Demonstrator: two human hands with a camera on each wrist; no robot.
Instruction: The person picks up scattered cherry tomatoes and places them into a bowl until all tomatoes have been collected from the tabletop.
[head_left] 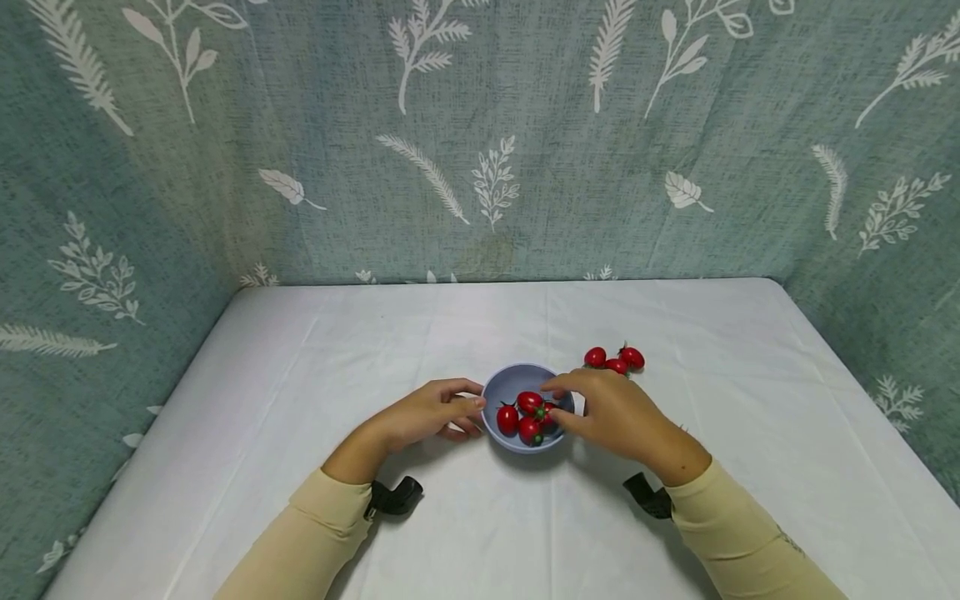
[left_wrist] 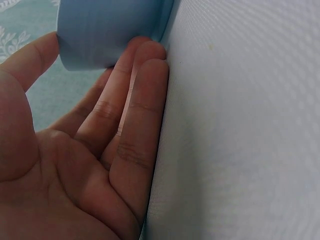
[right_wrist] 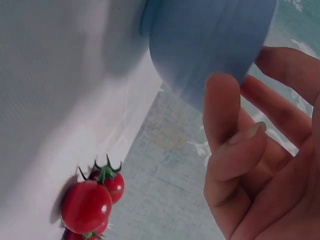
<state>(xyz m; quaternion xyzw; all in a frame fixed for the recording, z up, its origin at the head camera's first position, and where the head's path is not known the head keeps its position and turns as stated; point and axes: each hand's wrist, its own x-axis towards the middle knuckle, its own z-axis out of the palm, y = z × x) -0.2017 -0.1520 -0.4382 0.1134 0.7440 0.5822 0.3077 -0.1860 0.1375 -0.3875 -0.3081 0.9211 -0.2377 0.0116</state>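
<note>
A blue bowl (head_left: 504, 383) stands on the table with several small red tomatoes (head_left: 507, 420) in it, some with green stems. At its left side, my left hand (head_left: 435, 410) touches the outer wall and rim with fairly straight fingers; in the left wrist view, the lower fingers lie along the cloth near the bowl's base. My right hand (head_left: 618, 415) reaches over the right rim, thumb and index finger parted above the rightmost tomato, which the thumb partly covers. Other fingers of this hand are bent outside the bowl (right_wrist: 210, 40) in the right wrist view.
A small group of tomatoes (head_left: 632, 358) lies on the white tablecloth (head_left: 390, 333) just beyond my right hand, partly hidden by it. A green leaf-patterned curtain (head_left: 322, 150) hangs behind the table and along both sides. Both wrists carry black camera mounts (head_left: 397, 497).
</note>
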